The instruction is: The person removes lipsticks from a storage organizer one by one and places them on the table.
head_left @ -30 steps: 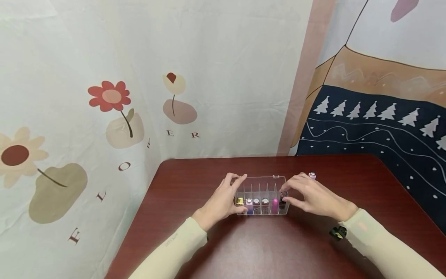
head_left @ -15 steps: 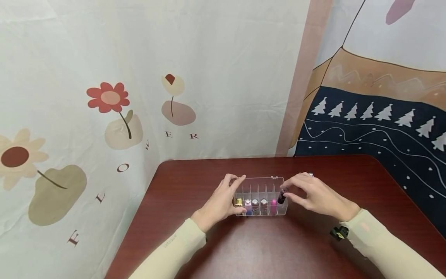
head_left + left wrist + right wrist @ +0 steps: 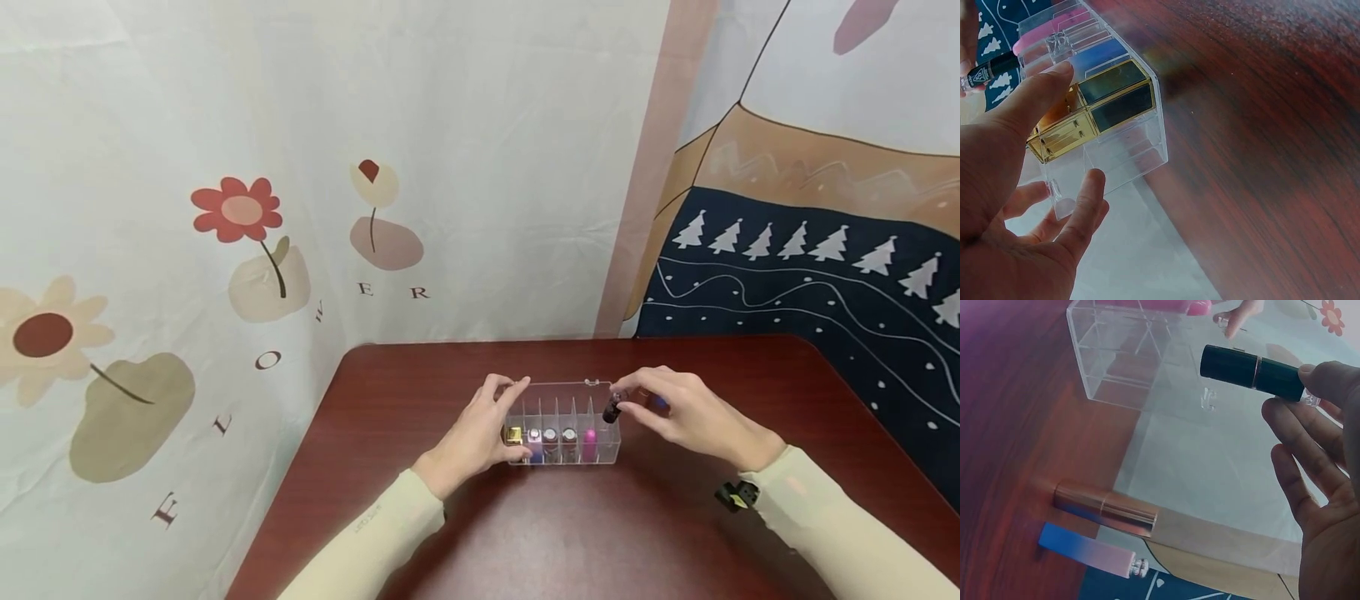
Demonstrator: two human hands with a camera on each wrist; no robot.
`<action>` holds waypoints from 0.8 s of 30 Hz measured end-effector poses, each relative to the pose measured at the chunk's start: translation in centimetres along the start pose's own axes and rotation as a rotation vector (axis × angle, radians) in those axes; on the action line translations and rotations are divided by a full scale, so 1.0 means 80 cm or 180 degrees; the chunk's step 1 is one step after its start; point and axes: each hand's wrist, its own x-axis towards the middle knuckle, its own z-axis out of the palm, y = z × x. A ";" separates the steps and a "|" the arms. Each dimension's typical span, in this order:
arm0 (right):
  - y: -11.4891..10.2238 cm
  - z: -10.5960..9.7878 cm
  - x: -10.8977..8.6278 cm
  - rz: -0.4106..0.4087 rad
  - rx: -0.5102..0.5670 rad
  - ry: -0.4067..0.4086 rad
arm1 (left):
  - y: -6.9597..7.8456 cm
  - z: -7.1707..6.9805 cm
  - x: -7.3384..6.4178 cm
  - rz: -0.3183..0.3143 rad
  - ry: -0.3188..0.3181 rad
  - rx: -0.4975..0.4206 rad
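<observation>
My left hand [image 3: 472, 433] grips the left end of a clear divided lipstick organizer [image 3: 562, 397], thumb at its front and fingers behind. Inside stand a gold-topped lipstick [image 3: 513, 435], a pink-and-blue one [image 3: 535, 442], two with round silvery tops and a bright pink one [image 3: 590, 443]. My right hand [image 3: 693, 417] pinches a black lipstick [image 3: 612, 407] by its clear end, tilted above the right end compartment. In the right wrist view that black lipstick [image 3: 1229, 364] shows a thin metallic band, and the compartment beneath holds nothing.
Beside the organizer, in the right wrist view, a rose-gold lipstick [image 3: 1107, 507] and a blue-to-pink lipstick [image 3: 1088, 549] stand on the reddish-brown table [image 3: 525, 533]. Printed curtains [image 3: 487, 167] hang behind the table.
My right hand has lifted the black lipstick out of the right end compartment, moving up and slightly right. My left hand has stayed on the organizer.
</observation>
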 end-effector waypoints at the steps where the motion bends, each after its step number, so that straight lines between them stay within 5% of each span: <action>1: 0.000 -0.001 0.001 -0.0010 0.0014 0.0016 | 0.000 0.000 0.000 -0.0001 0.0001 0.0007; 24: 0.015 -0.026 0.000 0.0097 -0.0208 0.0138 | -0.003 0.000 0.001 0.0064 0.0009 0.0013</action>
